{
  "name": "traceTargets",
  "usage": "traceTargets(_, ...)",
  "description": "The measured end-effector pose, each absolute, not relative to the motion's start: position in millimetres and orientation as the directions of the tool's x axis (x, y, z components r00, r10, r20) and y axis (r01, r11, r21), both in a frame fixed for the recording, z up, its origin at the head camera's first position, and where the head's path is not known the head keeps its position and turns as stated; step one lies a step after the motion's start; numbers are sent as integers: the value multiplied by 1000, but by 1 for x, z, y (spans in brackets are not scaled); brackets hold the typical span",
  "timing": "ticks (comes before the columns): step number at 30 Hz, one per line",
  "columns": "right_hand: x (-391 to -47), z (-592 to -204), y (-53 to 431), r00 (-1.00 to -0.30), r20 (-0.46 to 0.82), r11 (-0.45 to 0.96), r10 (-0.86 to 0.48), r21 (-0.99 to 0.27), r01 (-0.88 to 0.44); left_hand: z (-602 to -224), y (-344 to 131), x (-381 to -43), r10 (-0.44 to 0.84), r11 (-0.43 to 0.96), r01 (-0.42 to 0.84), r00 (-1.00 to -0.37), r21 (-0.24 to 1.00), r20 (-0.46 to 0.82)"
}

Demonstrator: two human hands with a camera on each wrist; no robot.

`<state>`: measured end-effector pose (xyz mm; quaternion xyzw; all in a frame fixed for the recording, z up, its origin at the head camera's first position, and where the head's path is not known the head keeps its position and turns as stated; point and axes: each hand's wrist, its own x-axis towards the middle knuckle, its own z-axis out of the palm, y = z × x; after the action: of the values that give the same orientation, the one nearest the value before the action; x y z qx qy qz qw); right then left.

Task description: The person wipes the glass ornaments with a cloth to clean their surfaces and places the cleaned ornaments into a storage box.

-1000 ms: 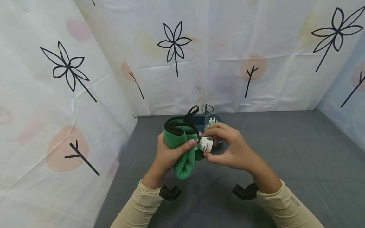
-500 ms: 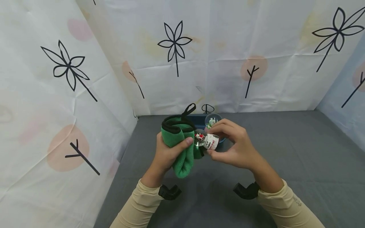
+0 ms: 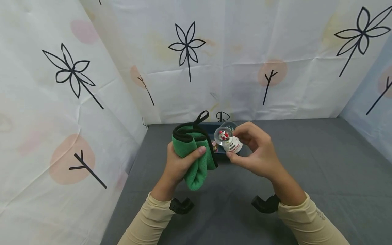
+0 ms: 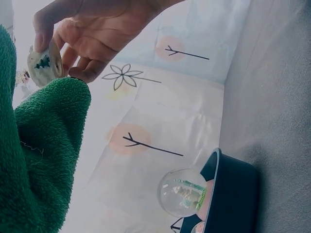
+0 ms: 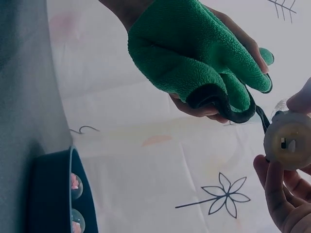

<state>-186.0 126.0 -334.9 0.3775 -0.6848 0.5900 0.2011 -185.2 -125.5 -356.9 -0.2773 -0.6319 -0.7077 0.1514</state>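
A folded green cloth [image 3: 190, 146] with black edging and a hanging loop is gripped in my left hand [image 3: 179, 163], thumb across its front. My right hand [image 3: 257, 149] pinches the white base of a small snow globe [image 3: 224, 136] between thumb and fingers. Inside the clear ball is a red and white figure, and the base carries lettering. The globe is tilted, its ball toward the cloth and apart from it. In the right wrist view the underside of the globe's base [image 5: 290, 144] shows a small switch. Green cloth [image 4: 48, 150] fills the left of the left wrist view.
Behind the hands a dark blue bin [image 3: 211, 127] stands on the grey table [image 3: 321, 163]. It holds a larger snow globe [image 4: 182, 191] with a pink base and other small globes [image 5: 76, 186]. A patterned white curtain [image 3: 239, 41] rises behind the table.
My right hand has drawn the snow globe out of the green cloth, rightward and up, turning its ball upward. My left hand with the cloth has shifted slightly left.
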Motion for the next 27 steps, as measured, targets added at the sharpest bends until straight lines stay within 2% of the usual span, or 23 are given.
traceTargets(9,-184,-334,129,-679,668,2,-305,-712,-702,-357,-124,-185,152,-168,572,-789,803,595)
traceTargets(20,-186,-332,128,-673,669,-53,-316,-721,-691,-356,-124,-186,154,-191,580,-779,792,608)
traceTargets(27,-185,-334,128,-701,663,123,-263,-698,-706,-357,-124,-186,153,-178,572,-788,801,597)
